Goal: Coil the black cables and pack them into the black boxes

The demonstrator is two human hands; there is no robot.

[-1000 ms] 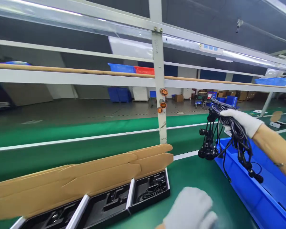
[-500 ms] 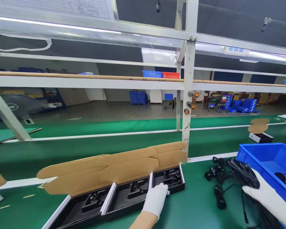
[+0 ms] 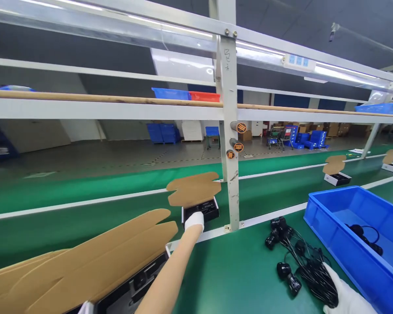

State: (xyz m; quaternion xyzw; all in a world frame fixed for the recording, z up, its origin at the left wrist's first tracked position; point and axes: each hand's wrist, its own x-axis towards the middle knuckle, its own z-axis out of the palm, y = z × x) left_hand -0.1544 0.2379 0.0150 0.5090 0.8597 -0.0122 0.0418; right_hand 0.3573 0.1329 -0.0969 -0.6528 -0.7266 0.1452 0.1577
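My left hand (image 3: 195, 220) reaches far forward in a white glove, closed on the near wall of an open black-and-white box (image 3: 210, 211). That box is over the green belt behind the work surface, its brown cardboard lid (image 3: 196, 190) raised and black parts inside. The fingertips are hidden by the glove's back. At lower right, my right hand (image 3: 345, 293), also gloved, grips a bundle of black cables (image 3: 317, 279) with black plug-like ends (image 3: 288, 277) lying on the table. More open boxes (image 3: 131, 288) with raised lids stand at lower left, partly behind my left forearm.
A blue bin (image 3: 343, 235) with black cabled parts inside stands at right. Farther along the belt (image 3: 281, 192) are two other open boxes, one nearer (image 3: 337, 178). A white metal post (image 3: 233, 183) rises right of my left hand, carrying a shelf (image 3: 118, 109) across.
My left hand has carried the rightmost box from the row on the table forward to the belt. My right hand has lowered the cables onto the table. The view has turned right.
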